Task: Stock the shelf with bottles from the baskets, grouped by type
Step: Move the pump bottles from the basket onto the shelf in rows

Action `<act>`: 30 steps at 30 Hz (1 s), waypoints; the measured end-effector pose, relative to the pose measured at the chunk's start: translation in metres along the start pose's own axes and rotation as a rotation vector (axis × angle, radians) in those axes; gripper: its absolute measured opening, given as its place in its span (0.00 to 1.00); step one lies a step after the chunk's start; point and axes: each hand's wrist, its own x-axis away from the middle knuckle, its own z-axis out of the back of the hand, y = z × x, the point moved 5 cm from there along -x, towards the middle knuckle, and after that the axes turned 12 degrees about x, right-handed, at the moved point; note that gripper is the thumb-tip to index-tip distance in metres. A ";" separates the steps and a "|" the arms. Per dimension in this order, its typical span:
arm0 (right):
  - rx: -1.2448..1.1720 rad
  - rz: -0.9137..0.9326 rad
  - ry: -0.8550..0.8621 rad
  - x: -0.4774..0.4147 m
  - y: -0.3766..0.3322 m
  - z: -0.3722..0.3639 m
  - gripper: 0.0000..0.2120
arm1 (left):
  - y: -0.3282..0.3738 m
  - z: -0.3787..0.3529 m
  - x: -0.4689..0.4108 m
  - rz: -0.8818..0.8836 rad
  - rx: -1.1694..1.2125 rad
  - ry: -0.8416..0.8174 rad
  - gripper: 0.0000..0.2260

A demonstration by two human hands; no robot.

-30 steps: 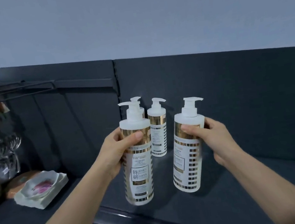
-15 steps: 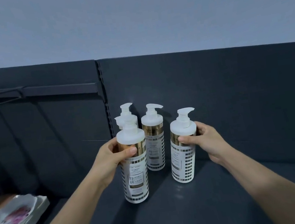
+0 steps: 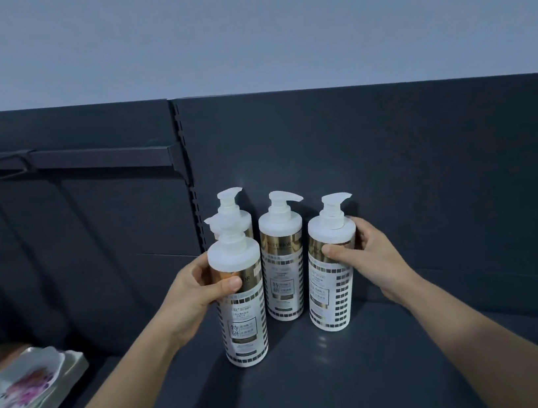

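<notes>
Several white pump bottles with gold bands and grey-checked labels stand upright on the dark shelf (image 3: 321, 386). My left hand (image 3: 192, 297) grips the front-left bottle (image 3: 242, 314) around its gold band. My right hand (image 3: 366, 255) holds the right bottle (image 3: 332, 284) near its shoulder. Both held bottles rest with their bases on the shelf board. Between them, further back, stands a third bottle (image 3: 283, 264). Another bottle (image 3: 232, 216) stands behind the left one, mostly hidden, only its pump and shoulder showing.
A stack of white floral dishes (image 3: 27, 386) sits at the left on the shelf. A dark rail (image 3: 98, 157) runs along the back panel above it. To the right of the bottles, the shelf board (image 3: 485, 329) stretches on, bare.
Both hands have lowered their bottles from the air onto the shelf, in front of and beside the two standing bottles. The view has shifted right and closer.
</notes>
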 end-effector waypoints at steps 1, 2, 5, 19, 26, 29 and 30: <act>0.069 0.001 0.027 0.000 0.002 -0.002 0.27 | 0.001 0.001 0.001 0.003 -0.014 -0.006 0.42; 0.151 -0.005 0.059 0.001 0.004 -0.004 0.30 | 0.002 0.002 0.002 0.007 -0.032 -0.008 0.43; 0.298 -0.035 0.133 0.005 0.011 -0.008 0.35 | 0.006 0.000 0.009 0.012 -0.176 0.001 0.41; 0.235 -0.007 0.201 -0.003 0.013 -0.016 0.22 | 0.004 0.023 -0.011 0.043 -0.489 0.114 0.33; 0.259 0.002 0.220 -0.003 0.016 -0.018 0.27 | 0.004 0.025 -0.014 0.054 -0.519 0.070 0.32; 0.299 0.004 0.214 0.000 0.015 -0.019 0.34 | 0.005 0.023 -0.012 0.051 -0.516 0.066 0.32; 0.311 0.014 0.219 0.003 0.013 -0.020 0.37 | 0.005 0.022 -0.011 0.044 -0.522 0.063 0.31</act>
